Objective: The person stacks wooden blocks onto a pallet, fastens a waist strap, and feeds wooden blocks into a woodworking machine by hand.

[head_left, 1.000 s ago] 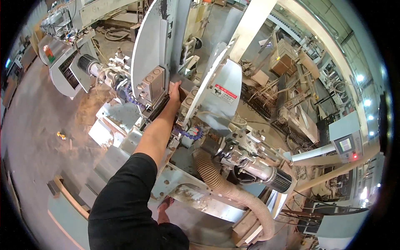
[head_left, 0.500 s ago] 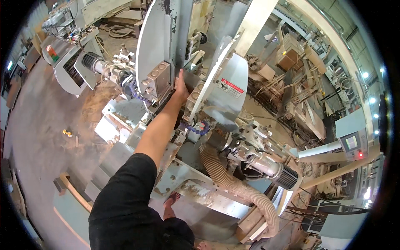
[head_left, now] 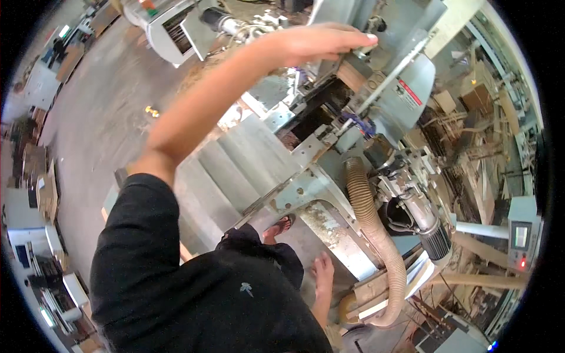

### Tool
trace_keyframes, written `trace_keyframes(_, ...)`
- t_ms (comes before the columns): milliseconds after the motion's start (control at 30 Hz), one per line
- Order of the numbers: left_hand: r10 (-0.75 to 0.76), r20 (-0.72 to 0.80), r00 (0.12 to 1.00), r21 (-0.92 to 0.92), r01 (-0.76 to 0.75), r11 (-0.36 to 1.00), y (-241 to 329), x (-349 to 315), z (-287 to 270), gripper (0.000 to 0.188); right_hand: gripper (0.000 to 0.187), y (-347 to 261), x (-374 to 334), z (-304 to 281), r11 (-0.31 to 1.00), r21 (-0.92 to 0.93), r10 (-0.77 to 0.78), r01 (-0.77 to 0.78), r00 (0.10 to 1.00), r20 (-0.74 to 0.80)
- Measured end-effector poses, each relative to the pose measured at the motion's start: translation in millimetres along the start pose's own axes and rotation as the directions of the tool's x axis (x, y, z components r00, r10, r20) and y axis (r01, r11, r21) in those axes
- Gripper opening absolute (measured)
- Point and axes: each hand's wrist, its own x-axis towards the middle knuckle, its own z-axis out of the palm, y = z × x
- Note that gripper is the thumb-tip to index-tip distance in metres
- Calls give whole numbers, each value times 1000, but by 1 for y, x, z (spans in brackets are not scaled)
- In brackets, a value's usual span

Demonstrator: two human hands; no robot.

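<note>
My left hand [head_left: 323, 42] is stretched out flat above the woodworking machine, with fingers extended and nothing seen in it. Near its fingertips, a brown wood-coloured piece [head_left: 352, 75] sits in the gap beside the grey guard plate [head_left: 409, 97] with its red warning label. Whether the hand touches the machine, I cannot tell. Below my left arm lies the stepped metal bed [head_left: 241, 162]. My right hand [head_left: 323, 270] hangs low by my side, fingers apart and holding nothing, near the machine's frame [head_left: 300, 191].
A ribbed beige hose [head_left: 366, 206] curves down on the right beside a motor [head_left: 434, 238]. Farther right stands a control panel [head_left: 521, 238] with a small screen and a red light. Wood scraps [head_left: 471, 135] litter the area behind. A yellow object [head_left: 152, 111] lies on the floor.
My left hand has come up out of the gap between the guard plates and is now above the machine. My view has shifted left and downward. My right hand has come into view.
</note>
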Motion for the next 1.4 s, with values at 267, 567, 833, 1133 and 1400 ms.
trace_keyframes(267, -205, -626, 752, 249, 442, 862, -71, -267, -51, 83, 69, -93, -11, 95, 962, 53, -241, 267, 746, 621)
trace_keyframes(567, -666, -447, 598, -243, 635, 733, -146, -362, 47, 74, 93, -69, -26, 179, 986, 113, -6, -121, 653, 757)
trace_keyframes(833, -558, -558, 614, -101, 618, 780, -148, -390, 101, 75, 80, -70, -44, 193, 964, 242, -54, -112, 807, 589)
trace_keyframes(1133, -482, -477, 735, -362, 335, 870, -124, -382, 136, 83, 72, -92, -86, 122, 795, 593, -195, -132, 869, 455)
trace_keyframes(1400, -178, -603, 778, -708, -419, 569, -57, -205, 188, 87, 60, -228, -101, 126, 532, 823, -557, 201, 815, 161)
